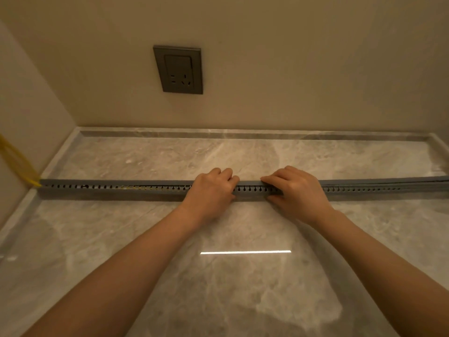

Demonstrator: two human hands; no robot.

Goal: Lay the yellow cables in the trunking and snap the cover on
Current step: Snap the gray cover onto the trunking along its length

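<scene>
Looking down at one grey plastic trunking (121,190), long, straight and box-shaped, lying across a glossy veined marble surface (218,300) and butting against the side wall at its left end. Counting a single row of keyhole-shaped slots along its near wall. Seeing one flat grey cover (150,182) sitting along its top, flush from the left end to the hands, and standing slightly proud with a dark gap beyond the right hand.

Catching yellow cables (14,156) leaving the trunking's left end and climbing the wall in a thin, blurred bundle; not managing to count the strands. Glimpsing yellow through a few slots left of the hands.

Finding two bare hands at the trunking's middle, close together but apart. Left hand (211,190) arching knuckles-up, fingers curling over the cover's far edge. Right hand (295,190) laying its fingers along the cover and pinching it against the thumb on the near wall.

Noting one dark rectangular wall socket (181,70) above and behind the trunking, and one bright strip of reflected light (245,252) in front of it.
</scene>
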